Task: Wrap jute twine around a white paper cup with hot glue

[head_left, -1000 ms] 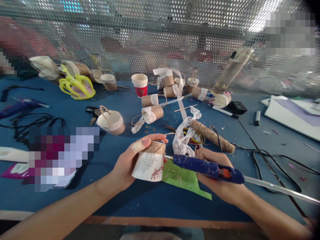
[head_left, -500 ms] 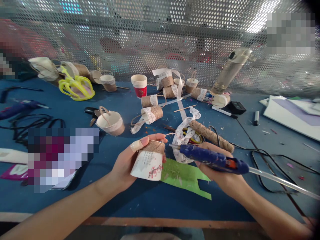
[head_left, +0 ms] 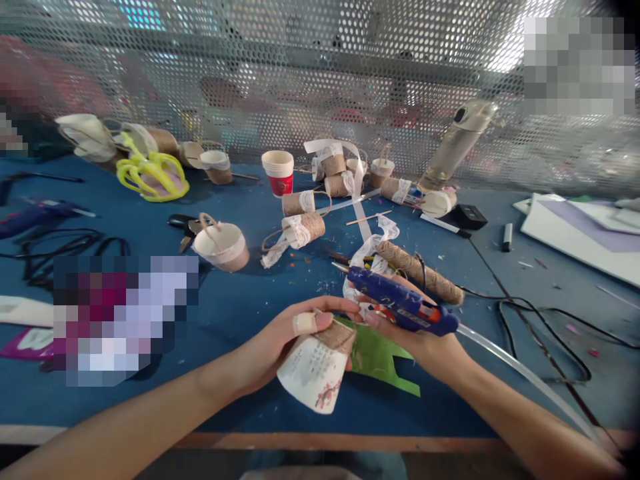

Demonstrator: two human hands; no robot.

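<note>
A white paper cup (head_left: 315, 370) with printed writing and pink blossoms is tilted, its twine-wrapped end up. My left hand (head_left: 295, 333), a plaster on its thumb, is closed round that end. In my right hand (head_left: 420, 340) is a blue glue gun (head_left: 395, 300), its nozzle pointing left above the cup and apart from it. A clear glue stick trails from its back. The fingertips of both hands meet near the cup's upper edge. Beneath them lies a green sheet (head_left: 380, 360). White lace (head_left: 373, 243) and a twine roll (head_left: 420, 270) are just behind the gun.
A lace-trimmed cup with a handle (head_left: 223, 248) stands at left, red-and-white stacked cups (head_left: 278, 175) behind. Several twine-wrapped cups lie farther back. A second glue gun (head_left: 40, 217) is at far left. Black cable (head_left: 545, 310) crosses the right side. A bottle (head_left: 457, 143) leans by the mesh.
The cup has moved down and right and tilted more. The glue gun has shifted left and slightly up, and the fingers of both hands have come together.
</note>
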